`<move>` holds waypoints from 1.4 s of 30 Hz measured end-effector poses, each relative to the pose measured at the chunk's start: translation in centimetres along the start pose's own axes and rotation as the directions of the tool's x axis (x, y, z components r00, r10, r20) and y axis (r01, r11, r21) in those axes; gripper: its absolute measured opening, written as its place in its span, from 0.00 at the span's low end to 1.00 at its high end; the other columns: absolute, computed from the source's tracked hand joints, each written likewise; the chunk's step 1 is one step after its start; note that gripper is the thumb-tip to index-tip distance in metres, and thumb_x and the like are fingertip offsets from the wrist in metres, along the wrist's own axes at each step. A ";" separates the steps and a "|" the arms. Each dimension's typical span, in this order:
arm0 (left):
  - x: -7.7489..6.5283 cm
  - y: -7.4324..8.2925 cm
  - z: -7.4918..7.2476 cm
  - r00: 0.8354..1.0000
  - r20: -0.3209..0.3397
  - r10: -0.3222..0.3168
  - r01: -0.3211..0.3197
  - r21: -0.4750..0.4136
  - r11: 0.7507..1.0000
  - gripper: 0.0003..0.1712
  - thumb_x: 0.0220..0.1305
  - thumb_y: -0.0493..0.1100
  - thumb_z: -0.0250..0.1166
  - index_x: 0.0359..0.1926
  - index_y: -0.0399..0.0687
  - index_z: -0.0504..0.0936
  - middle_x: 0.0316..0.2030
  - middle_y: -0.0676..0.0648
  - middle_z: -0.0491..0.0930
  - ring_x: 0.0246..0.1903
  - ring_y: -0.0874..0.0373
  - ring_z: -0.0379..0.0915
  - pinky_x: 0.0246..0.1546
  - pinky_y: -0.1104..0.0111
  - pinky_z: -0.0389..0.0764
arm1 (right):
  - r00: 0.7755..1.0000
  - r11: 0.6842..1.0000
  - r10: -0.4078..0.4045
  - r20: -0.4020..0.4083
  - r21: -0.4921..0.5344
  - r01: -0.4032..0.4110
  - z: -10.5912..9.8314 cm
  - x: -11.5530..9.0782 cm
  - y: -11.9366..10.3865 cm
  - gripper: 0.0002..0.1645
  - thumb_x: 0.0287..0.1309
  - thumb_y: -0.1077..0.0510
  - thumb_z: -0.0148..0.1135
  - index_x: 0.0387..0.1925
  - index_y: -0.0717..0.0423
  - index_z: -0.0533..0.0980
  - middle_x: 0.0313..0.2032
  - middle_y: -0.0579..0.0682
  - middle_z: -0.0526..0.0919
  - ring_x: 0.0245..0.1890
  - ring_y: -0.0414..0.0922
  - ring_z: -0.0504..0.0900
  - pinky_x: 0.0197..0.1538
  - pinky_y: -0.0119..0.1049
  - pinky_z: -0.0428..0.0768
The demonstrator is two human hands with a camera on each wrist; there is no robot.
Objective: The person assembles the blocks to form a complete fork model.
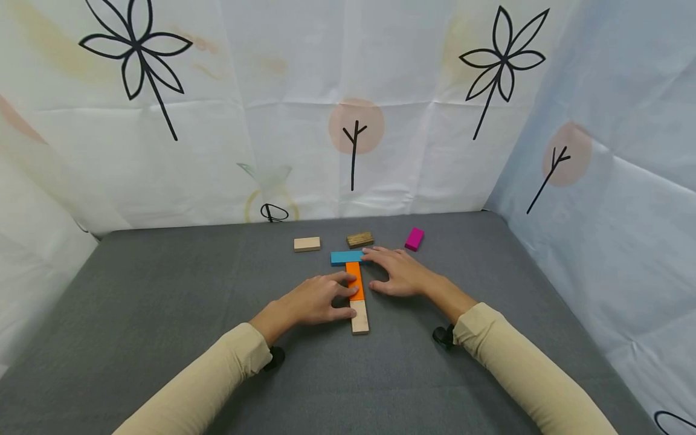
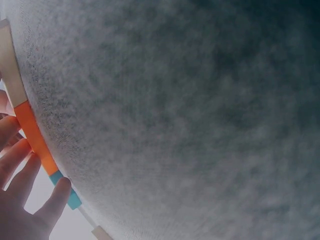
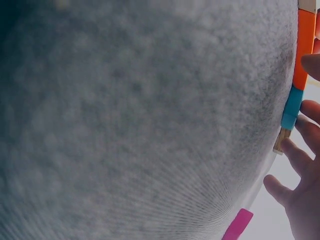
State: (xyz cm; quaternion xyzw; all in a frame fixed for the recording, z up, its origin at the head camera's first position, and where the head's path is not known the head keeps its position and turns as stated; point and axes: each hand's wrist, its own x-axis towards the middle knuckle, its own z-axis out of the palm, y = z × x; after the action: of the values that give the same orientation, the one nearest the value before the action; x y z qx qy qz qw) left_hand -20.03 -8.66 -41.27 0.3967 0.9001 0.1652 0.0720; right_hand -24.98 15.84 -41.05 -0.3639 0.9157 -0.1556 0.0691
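A blue block (image 1: 344,258) lies crosswise at the far end of an orange block (image 1: 359,285), and a pale wooden block (image 1: 360,323) continues the line toward me; together they form a T. My left hand (image 1: 315,300) rests along the left side, its fingertips on the orange block and the thumb at the pale wooden block's edge. From the right, the fingertips of my right hand (image 1: 401,273) touch the blue block's right end and cover it, while its thumb stands a little off the orange block. Neither hand is curled round a block.
Beyond the T lie another pale wooden block (image 1: 307,244), a brown wooden block (image 1: 360,240) and a magenta block (image 1: 414,239). A grey cloth covers the table (image 1: 163,314). White printed fabric (image 1: 304,72) hangs behind and along the sides.
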 end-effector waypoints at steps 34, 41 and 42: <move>-0.1 0.1 -0.2 1.000 0.001 0.009 -0.009 0.004 1.000 0.31 0.67 0.57 0.65 0.63 0.44 0.79 0.68 0.42 0.69 0.59 0.47 0.74 0.57 0.53 0.76 | 0.999 0.999 0.012 -0.050 -0.043 -0.014 -0.4 0.6 -0.9 0.29 0.69 0.48 0.58 0.65 0.59 0.73 0.68 0.57 0.71 0.71 0.58 0.62 0.69 0.61 0.58; -0.1 -0.1 0.0 1.000 0.003 0.016 -0.017 0.006 1.000 0.31 0.68 0.58 0.64 0.63 0.44 0.79 0.68 0.43 0.69 0.58 0.48 0.75 0.56 0.54 0.76 | 0.986 0.995 0.068 -0.153 -0.066 -0.079 -0.4 1.6 -1.2 0.29 0.69 0.50 0.58 0.66 0.60 0.72 0.64 0.60 0.74 0.61 0.58 0.75 0.64 0.58 0.68; -0.1 -0.1 0.0 1.000 0.002 0.016 -0.016 0.005 1.000 0.30 0.68 0.58 0.64 0.63 0.44 0.79 0.68 0.43 0.69 0.58 0.49 0.75 0.56 0.54 0.76 | 0.982 0.994 0.074 -0.171 -0.068 -0.086 -0.4 1.8 -1.2 0.29 0.69 0.51 0.58 0.66 0.60 0.72 0.63 0.60 0.75 0.58 0.57 0.77 0.62 0.58 0.70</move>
State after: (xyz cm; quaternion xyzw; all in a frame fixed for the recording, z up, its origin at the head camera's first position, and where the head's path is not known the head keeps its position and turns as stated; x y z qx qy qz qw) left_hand -20.03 -8.83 -41.28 0.4042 0.8973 0.1631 0.0704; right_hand -25.62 13.85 -40.29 -0.3146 0.9374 -0.1485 -0.0161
